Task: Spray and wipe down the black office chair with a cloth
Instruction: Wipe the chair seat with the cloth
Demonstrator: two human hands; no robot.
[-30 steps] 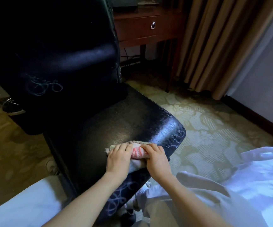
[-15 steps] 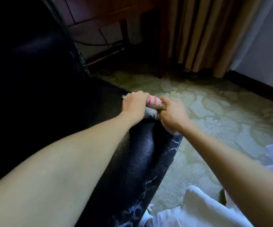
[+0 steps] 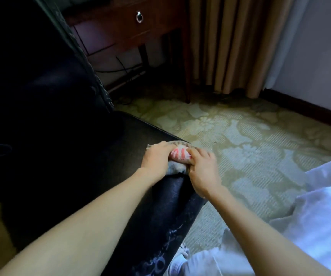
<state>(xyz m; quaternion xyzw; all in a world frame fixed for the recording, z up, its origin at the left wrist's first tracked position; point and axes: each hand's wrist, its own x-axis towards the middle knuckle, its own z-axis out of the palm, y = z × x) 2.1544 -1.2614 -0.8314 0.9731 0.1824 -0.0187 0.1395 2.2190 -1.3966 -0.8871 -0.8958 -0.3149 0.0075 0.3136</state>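
Observation:
The black office chair (image 3: 93,156) fills the left half of the view, its tall backrest at upper left and its shiny seat running down to the bottom centre. A bunched grey cloth with red stripes (image 3: 180,154) lies on the seat's right edge. My left hand (image 3: 157,159) presses on the cloth's left side. My right hand (image 3: 202,168) grips its right side, fingers curled over the seat edge. Both forearms stretch forward over the seat. No spray bottle is in view.
A dark wooden desk (image 3: 132,22) with a ring-pull drawer stands behind the chair, cables hanging under it. Beige curtains (image 3: 230,42) hang at the back right. Patterned green carpet (image 3: 250,148) lies right of the seat. White bedding (image 3: 323,216) is at lower right.
Both hands slid the cloth from the seat's front corner to the right side edge a second ago, then stayed there while my head tilted up, bringing the desk drawer back into view.

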